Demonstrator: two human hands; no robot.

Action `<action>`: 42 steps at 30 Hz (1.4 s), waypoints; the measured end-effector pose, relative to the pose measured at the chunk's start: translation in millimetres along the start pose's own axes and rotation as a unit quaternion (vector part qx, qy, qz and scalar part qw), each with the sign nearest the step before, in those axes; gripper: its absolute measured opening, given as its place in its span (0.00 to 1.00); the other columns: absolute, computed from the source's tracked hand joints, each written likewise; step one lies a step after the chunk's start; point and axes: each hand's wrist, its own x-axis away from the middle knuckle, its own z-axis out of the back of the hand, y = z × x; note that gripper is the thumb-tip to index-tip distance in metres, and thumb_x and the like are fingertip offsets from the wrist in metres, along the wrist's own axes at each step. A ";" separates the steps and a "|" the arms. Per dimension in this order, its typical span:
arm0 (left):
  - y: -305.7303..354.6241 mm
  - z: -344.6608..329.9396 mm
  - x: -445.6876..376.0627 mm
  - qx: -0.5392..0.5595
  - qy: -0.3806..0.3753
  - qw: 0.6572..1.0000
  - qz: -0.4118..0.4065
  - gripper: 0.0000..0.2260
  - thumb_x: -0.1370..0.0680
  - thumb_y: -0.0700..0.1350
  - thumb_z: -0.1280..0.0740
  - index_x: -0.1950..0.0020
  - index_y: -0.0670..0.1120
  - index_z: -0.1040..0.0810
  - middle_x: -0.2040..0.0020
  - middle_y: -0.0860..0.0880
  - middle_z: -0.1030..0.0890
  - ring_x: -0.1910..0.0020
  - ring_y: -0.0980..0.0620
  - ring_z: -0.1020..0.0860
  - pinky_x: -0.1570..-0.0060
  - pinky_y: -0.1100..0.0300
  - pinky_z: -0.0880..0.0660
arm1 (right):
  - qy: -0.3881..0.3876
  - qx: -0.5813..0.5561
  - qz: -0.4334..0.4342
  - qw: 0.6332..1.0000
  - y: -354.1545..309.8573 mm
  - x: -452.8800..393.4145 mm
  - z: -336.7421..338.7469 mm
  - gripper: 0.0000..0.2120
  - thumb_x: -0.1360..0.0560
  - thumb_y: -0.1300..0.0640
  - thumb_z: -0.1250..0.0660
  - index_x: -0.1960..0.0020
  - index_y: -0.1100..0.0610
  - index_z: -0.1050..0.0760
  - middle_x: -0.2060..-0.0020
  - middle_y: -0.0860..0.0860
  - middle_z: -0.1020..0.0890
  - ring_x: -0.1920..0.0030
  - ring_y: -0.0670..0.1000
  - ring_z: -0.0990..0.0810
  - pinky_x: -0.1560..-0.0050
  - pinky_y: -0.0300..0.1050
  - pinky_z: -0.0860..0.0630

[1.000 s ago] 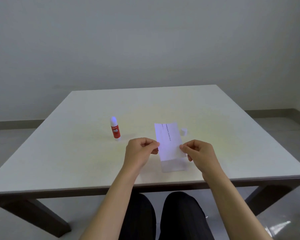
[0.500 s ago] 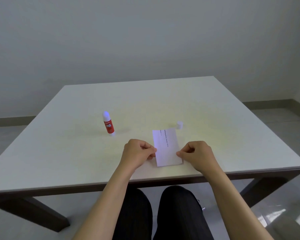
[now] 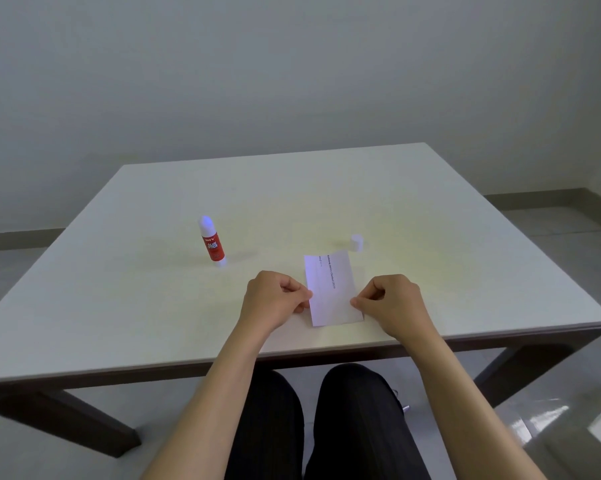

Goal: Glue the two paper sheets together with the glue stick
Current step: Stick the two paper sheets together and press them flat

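Near the lower centre of the frame, a white paper sheet is being held flat on the pale table. Its left edge is being pinched by the curled left hand, its right edge by the curled right hand. Whether a second sheet is lying beneath cannot be told. The uncapped red glue stick is standing upright at centre left, well apart. A small white cap is sitting just beyond the sheet's upper right corner.
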 end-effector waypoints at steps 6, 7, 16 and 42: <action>1.5 -2.7 -0.2 -0.059 0.015 0.998 -0.019 0.06 0.31 0.41 0.28 0.68 0.47 0.19 0.71 0.54 0.17 0.69 0.55 0.17 0.56 0.55 0.19 | 0.004 0.038 0.020 0.999 -1.5 1.0 -3.9 0.08 0.31 0.65 0.29 0.67 0.63 0.25 0.73 0.47 0.25 0.70 0.43 0.29 0.70 0.27 0.31; 2.0 -3.6 -0.2 -0.081 0.019 0.996 -0.026 0.06 0.31 0.41 0.28 0.69 0.47 0.19 0.71 0.55 0.18 0.68 0.54 0.17 0.57 0.55 0.19 | 0.005 0.043 0.020 0.999 -1.6 0.7 -4.6 0.07 0.31 0.66 0.30 0.67 0.64 0.25 0.73 0.47 0.25 0.70 0.44 0.28 0.72 0.29 0.31; -4.9 -4.2 -1.6 -0.185 0.068 0.977 -0.086 0.04 0.32 0.41 0.30 0.62 0.46 0.24 0.64 0.52 0.20 0.60 0.50 0.21 0.63 0.56 0.25 | 0.010 0.064 0.035 0.997 -3.5 1.6 -7.4 0.10 0.31 0.65 0.30 0.61 0.59 0.32 0.71 0.48 0.29 0.68 0.48 0.31 0.69 0.40 0.35; -28.2 -8.7 -13.0 -0.448 -0.133 0.864 -0.187 0.29 0.20 0.60 0.54 0.23 0.54 0.61 0.22 0.58 0.61 0.24 0.48 0.67 0.29 0.42 0.69 | 0.021 0.147 0.076 0.986 -4.9 0.2 -13.7 0.03 0.29 0.62 0.33 0.61 0.57 0.23 0.62 0.49 0.26 0.58 0.52 0.26 0.61 0.42 0.34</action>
